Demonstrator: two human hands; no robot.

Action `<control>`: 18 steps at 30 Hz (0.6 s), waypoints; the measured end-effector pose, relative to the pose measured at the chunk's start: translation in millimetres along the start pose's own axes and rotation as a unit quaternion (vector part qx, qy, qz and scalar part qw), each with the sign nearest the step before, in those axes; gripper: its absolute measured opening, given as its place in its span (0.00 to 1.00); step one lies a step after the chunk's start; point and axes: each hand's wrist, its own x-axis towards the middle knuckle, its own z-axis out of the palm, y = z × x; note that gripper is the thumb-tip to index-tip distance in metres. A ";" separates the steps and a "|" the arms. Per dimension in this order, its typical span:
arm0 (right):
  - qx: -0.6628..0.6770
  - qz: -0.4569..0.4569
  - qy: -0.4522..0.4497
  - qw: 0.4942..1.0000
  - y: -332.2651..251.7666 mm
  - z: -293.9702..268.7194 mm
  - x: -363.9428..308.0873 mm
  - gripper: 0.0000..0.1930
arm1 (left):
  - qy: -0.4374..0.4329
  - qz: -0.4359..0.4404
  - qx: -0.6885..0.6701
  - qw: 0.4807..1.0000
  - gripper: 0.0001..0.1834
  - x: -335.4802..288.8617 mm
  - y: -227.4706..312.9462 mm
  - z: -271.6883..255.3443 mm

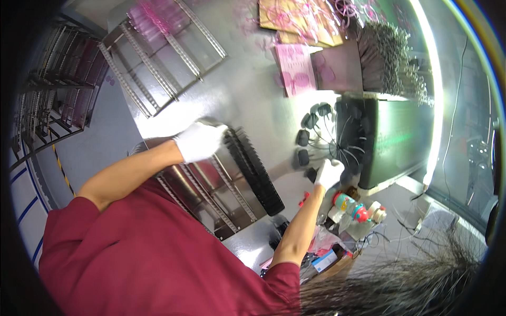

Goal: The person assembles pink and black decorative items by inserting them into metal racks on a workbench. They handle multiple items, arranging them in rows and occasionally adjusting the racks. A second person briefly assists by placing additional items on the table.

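Observation:
My left hand (202, 141), in a white glove, is at the far end of a long row of thin black pieces (253, 171) stacked side by side on a slotted metal rack (203, 189). Its fingers look closed; whatever they hold is hidden. My right hand (330, 174), also gloved in white, is curled closed beside a fan of thin wires with black pads (302, 138) at their ends. What it grips, if anything, is too small to make out. The wires spread out in front of a dark green box (400, 139).
A second slotted rack (163, 58) holding clear pink pieces (155, 21) stands at the far left of the metal table (242, 95). Pink sheets (296, 68) and a dense bundle of metal-tipped rods (387, 63) lie beyond. A drink bottle (350, 205) is at the right.

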 end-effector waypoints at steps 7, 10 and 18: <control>-0.045 -0.191 0.076 0.978 -39.3 -99.3 -189.6 0.16 | -0.051 -0.151 -0.332 0.930 0.19 18.8 23.6 -34.7; -0.031 -0.090 0.090 0.991 -26.4 -66.1 -307.7 0.13 | -0.115 -0.205 -0.365 0.901 0.19 -4.6 2.0 -83.4; 0.030 -0.097 0.247 0.964 -224.7 -27.3 -274.3 0.09 | -0.057 -0.015 -0.402 0.914 0.14 -5.8 -48.5 -255.4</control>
